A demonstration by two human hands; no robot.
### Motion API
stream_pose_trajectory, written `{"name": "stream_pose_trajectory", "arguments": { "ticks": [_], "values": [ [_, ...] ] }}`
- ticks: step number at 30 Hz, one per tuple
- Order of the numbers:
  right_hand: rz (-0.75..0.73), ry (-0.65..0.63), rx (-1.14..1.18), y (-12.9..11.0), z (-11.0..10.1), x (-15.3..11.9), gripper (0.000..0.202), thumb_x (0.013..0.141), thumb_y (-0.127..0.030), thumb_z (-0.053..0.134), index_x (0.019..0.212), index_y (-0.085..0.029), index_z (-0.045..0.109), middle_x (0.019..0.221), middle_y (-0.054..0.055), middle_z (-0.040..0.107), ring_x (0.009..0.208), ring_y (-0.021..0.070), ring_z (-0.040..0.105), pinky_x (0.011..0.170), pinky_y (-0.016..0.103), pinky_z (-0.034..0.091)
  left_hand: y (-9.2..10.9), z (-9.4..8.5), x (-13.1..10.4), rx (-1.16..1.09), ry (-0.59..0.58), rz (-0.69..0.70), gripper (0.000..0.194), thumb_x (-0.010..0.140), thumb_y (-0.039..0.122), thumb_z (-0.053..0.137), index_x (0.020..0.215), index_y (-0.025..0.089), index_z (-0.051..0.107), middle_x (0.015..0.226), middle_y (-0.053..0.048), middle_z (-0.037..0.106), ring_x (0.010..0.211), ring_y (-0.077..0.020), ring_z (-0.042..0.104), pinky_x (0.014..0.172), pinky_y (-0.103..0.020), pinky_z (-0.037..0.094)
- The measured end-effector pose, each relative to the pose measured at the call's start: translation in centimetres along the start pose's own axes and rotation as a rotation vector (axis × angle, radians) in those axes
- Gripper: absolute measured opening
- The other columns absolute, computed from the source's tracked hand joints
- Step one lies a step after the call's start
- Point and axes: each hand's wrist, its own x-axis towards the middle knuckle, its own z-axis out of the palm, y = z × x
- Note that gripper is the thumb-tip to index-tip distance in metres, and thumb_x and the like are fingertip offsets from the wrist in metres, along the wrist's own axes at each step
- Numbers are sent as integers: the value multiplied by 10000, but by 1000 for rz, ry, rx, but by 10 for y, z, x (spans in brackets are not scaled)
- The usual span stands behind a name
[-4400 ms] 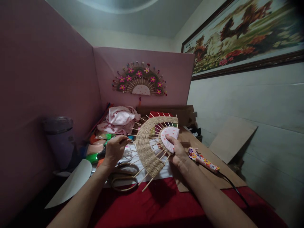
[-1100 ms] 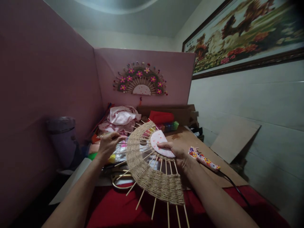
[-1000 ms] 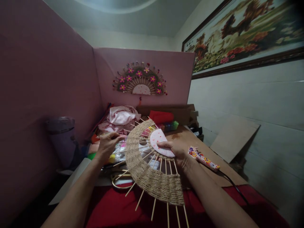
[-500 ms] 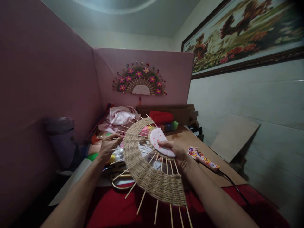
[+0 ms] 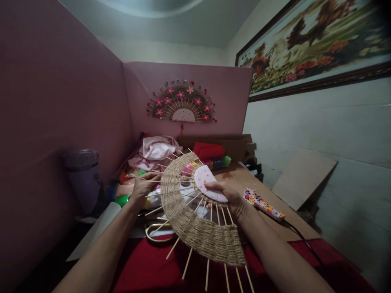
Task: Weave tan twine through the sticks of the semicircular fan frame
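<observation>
A half-round fan (image 5: 195,230) of woven twine on thin wooden sticks is held up over the table, tilted, its bare stick ends pointing outward. My right hand (image 5: 230,197) grips its hub, a white half-disc with pink dots (image 5: 207,181); the thumb lies on top and fingers curl underneath. On the other side, my left hand (image 5: 145,189) has its fingers pinched together at one stick end, beside the outer edge of the woven band. Part of its grip is hidden.
A flowered glue gun (image 5: 264,205) with a black cord lies on the cardboard at right. Gold-handled scissors (image 5: 159,234) rest below the fan. Pink cloth (image 5: 159,150) and a red roll (image 5: 209,149) are behind. A finished-looking flowered fan (image 5: 182,101) hangs on the pink panel.
The whole view has shifted slightly. The fan has turned a little, its lower end moving right, and both hands keep about the same hold.
</observation>
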Motion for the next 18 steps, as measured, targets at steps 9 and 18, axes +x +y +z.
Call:
{"name": "stream_pose_trajectory", "arguments": {
  "ticks": [9,18],
  "values": [
    [41,18,-1,2,-7,5,226,785,-163,508,928,0,571,618,127,672,478,173,632,452,254,542,2,-8,2,149,100,198,211,538,286,734,673,133,681,534,-7,613,452,-81,487,422,-189,327],
    [87,1,-31,1,-1,4,207,767,-138,488,902,-24,597,648,103,681,486,159,618,454,260,534,5,-21,8,734,143,517,140,648,307,636,646,174,681,590,-12,653,564,-134,550,546,-228,381]
  ]
}}
